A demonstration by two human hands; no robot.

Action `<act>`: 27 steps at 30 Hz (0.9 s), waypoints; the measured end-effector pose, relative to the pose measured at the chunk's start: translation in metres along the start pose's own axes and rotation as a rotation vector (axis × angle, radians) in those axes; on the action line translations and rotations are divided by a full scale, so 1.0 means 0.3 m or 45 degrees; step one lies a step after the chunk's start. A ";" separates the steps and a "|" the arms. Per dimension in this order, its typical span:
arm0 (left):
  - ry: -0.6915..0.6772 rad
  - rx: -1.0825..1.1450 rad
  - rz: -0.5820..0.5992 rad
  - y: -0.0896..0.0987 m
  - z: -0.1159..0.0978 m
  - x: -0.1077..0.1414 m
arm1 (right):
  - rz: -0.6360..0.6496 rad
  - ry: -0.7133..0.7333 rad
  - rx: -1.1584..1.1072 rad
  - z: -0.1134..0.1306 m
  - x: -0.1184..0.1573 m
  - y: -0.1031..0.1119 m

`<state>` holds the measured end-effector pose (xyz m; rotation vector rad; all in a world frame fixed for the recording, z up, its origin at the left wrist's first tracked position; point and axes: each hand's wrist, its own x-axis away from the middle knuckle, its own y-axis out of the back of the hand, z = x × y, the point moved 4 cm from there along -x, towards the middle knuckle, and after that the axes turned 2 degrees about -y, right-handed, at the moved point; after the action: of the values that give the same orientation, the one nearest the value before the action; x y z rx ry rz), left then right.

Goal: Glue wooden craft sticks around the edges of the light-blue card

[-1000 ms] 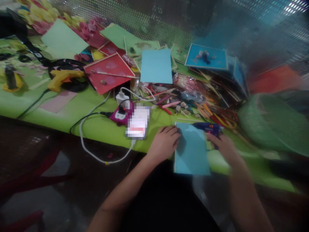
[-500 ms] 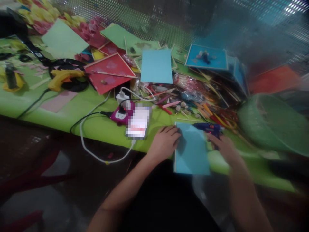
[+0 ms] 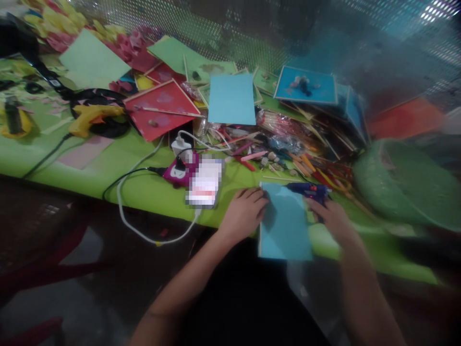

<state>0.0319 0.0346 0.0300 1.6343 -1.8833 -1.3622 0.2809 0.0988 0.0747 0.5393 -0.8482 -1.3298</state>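
Note:
A light blue card (image 3: 286,226) with a thin stick along its left side lies at the table's front edge, its lower part jutting out past it. My left hand (image 3: 245,211) is closed at the card's upper left edge, fingertips on the stick side. In my right hand (image 3: 333,218) is a dark blue glue gun (image 3: 310,191), gripped by its handle. Its nozzle points left, over the top edge of the card; whether the tip touches cannot be made out. Fingers hide most of the handle.
A phone (image 3: 205,182) on a white cable lies beside a purple power strip (image 3: 175,177). Behind are craft sticks, pebbles and a red framed card (image 3: 162,108). A green basin (image 3: 403,182) stands right; a yellow glue gun (image 3: 91,117) lies left on the green table (image 3: 144,192).
The whole view has shifted very slightly. Both hands, the blue card and the glue gun keep nearly the same places.

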 end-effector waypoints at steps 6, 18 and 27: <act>0.007 0.010 -0.004 0.001 0.001 -0.001 | -0.073 -0.044 -0.044 -0.027 0.019 0.034; 0.009 0.017 -0.016 0.002 0.000 0.001 | -0.073 -0.056 -0.058 -0.042 0.010 0.034; 0.006 0.028 -0.026 -0.003 0.002 0.000 | -0.067 -0.036 -0.278 -0.035 0.026 0.055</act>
<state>0.0320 0.0351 0.0288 1.6705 -1.8907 -1.3485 0.2996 0.0931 0.0828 0.3746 -0.7049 -1.4606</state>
